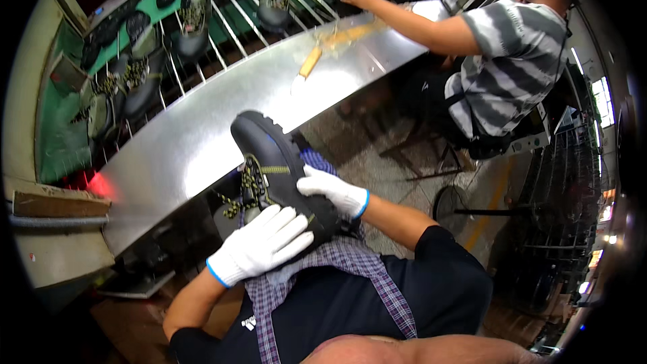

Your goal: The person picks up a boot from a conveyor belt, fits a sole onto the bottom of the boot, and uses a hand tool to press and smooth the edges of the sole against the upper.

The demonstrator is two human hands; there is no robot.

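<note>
Head: boot (283,178) before bench (202,128) (shoes (274,16) beyond)

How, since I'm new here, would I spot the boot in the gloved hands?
Find the long, shiny metal bench. On its near side, a black boot sits between the left hand and right hand. Unlike the boots beyond the bench, it alone has blue-cuffed white gloves on it.

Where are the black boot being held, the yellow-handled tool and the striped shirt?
Black boot (276,185), head view: side of its upper.
Yellow-handled tool (310,63), head view: its handle.
Striped shirt (509,71), head view: its body, below the sleeve.
</note>
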